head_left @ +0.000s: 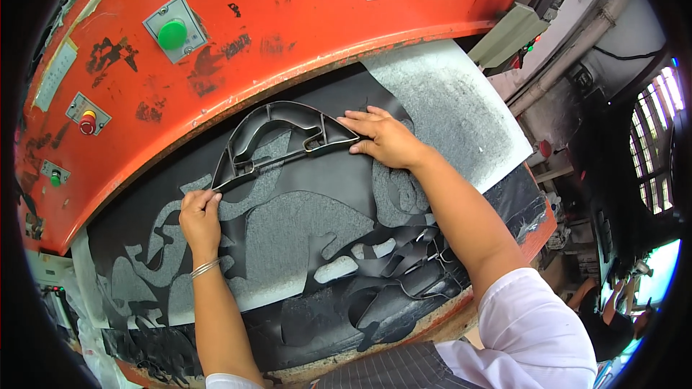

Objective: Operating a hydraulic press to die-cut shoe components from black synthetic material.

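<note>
A curved dark metal cutting die [277, 159], an arch-shaped frame with inner walls, lies on a black sheet [328, 176]. My left hand [200, 222] pinches its lower left corner between thumb and fingers. At its pointed right end, my right hand [387, 138] grips the tip, thumb below and fingers above. Cut-out gaps in the sheet show a grey, fuzzy-looking surface [303, 234], the widest one just below the die. Loose black scraps [411, 263] are heaped nearer to me, left of my right forearm.
A worn orange machine body [238, 65] arches over the far side, carrying a large green button [173, 34] and a red button [88, 122]. A speckled white board [476, 115] sticks out at the right. Another person [613, 324] is at the far lower right.
</note>
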Demonstrator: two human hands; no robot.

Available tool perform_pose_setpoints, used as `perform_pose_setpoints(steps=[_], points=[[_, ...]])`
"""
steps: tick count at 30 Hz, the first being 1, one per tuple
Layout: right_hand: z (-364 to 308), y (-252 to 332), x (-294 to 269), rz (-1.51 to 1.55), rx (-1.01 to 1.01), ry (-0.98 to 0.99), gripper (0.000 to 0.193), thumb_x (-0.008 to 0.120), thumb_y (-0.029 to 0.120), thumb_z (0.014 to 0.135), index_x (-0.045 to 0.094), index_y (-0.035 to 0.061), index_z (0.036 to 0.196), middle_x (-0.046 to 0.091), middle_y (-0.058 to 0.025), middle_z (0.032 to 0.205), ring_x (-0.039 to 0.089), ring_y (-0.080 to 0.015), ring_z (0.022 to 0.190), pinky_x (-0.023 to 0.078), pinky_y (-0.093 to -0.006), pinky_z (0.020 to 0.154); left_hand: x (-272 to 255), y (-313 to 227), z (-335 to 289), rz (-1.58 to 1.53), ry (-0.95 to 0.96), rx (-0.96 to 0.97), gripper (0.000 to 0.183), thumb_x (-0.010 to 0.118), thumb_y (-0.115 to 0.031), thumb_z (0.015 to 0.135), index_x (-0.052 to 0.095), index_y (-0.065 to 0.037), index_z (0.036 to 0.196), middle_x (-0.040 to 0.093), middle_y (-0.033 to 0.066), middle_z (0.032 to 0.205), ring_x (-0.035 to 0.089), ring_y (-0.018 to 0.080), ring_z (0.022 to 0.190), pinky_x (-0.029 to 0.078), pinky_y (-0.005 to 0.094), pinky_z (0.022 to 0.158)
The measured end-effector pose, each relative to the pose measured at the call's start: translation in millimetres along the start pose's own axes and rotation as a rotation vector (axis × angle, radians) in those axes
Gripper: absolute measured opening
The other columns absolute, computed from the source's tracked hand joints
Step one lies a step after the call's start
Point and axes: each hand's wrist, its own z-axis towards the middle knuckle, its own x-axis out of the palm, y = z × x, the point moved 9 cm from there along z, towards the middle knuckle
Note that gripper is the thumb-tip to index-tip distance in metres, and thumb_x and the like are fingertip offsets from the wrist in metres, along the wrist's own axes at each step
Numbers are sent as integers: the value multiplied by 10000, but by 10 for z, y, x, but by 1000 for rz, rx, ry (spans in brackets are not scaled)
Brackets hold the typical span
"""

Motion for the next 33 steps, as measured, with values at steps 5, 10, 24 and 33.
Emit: perform_pose_setpoints(steps=[5, 10, 24, 33], points=[[19, -208, -96, 772, 153, -26, 615, 696, 90, 832, 447, 48, 1393, 574, -133, 1309, 519, -206, 1219, 376, -356, 1055, 1, 51, -12, 20, -24, 8, 127, 720, -95, 779, 688, 10, 843, 621, 97, 812, 593, 259, 810, 464, 337, 740], [-61, -358, -216, 826, 323, -115, 558, 675, 93, 870, 449, 14, 1375, 594, -131, 1256, 534, -182, 1175, 430, -322, 981, -64, 22, -62, 31, -2, 27, 119, 714, -104, 784, 693, -3, 844, 616, 93, 808, 586, 257, 808, 462, 343, 740], [850, 1244, 276, -328, -377, -89, 317, 590, 187, 844, 613, 66, 1137, 631, -104, 1118, 585, -278, 1071, 456, -407, 895, -118, -16, -88, 41, 4, 40, 120, 704, -114, 790, 710, -21, 866, 618, 97, 812, 578, 267, 822, 457, 350, 757], [1626, 1591, 1248, -681, -425, 363, 214, 542, 214, 832, 708, 114, 922, 703, -86, 925, 679, -271, 918, 532, -410, 762, -184, -95, -89, 44, -39, 101, 120, 706, -117, 786, 696, -18, 854, 614, 97, 818, 567, 276, 823, 454, 363, 768]])
